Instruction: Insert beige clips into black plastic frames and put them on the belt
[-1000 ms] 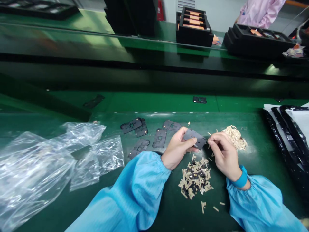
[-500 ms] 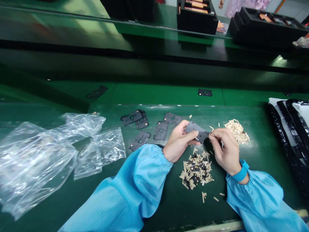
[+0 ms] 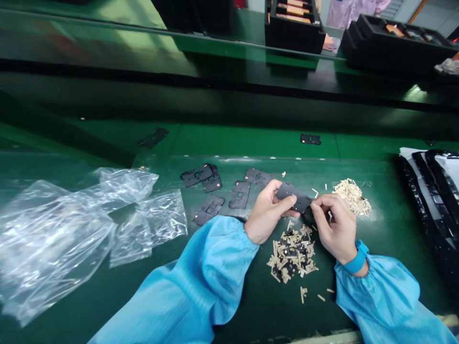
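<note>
Between our two hands, just above the bench (image 3: 387, 215), we have one dark plate (image 3: 302, 202), tilted. Our left hand (image 3: 265, 212) holds it in a firm grip, thumb across its face. Our right hand (image 3: 335, 227) has its fingertips drawn narrow at the plate's right corner; we cannot tell whether they pinch the plate or a small piece. Just below the grip we see one heap of mixed pale and black scraps (image 3: 293, 253), too many to count, and below that three loose pale bits (image 3: 321, 297). Right of the grip lies one heap of pale scraps (image 3: 352, 197). To its left we count five more plates (image 3: 239, 194), two overlapping; farther beyond the grip lie two others (image 3: 310, 139). Well left is clear plastic wrapping (image 3: 60, 229); well right, a black-and-white bundle (image 3: 430, 191). Far beyond stand two black trays (image 3: 296, 36) and one person in pink (image 3: 344, 12).
</note>
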`<state>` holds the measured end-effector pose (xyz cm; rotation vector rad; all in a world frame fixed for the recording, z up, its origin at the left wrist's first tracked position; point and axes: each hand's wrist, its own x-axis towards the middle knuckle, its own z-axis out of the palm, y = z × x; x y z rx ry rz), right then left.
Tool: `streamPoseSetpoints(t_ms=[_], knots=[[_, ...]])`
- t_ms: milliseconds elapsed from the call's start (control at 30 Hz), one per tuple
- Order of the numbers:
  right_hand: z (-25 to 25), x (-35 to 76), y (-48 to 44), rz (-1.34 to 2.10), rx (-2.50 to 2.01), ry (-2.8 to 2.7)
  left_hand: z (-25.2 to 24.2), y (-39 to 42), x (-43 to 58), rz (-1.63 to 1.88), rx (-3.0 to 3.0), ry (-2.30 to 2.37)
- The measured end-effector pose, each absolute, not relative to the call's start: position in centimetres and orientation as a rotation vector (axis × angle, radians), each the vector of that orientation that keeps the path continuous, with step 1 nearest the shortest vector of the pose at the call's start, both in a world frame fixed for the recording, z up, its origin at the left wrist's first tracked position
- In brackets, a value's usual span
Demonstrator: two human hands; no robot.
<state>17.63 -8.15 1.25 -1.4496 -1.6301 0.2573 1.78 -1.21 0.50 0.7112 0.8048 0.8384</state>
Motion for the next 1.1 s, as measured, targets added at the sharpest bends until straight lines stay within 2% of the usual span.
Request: streamPoseSetpoints(t_ms=[700, 900, 1100], knots=[[0.5, 17.8, -8.2, 0.486, -1.381, -1.537, 0.5, -1.5, 2.0, 0.871, 0.671, 0.761], [0.1, 17.8, -8.3, 0.381, -1.373, -1.542, 0.4, -1.5, 2.0, 0.864, 0.663, 0.741], [0.0, 17.4, -8.6, 0.116, -1.347, -1.695, 0.2, -1.8, 2.0, 0.884, 0.703, 0.697]])
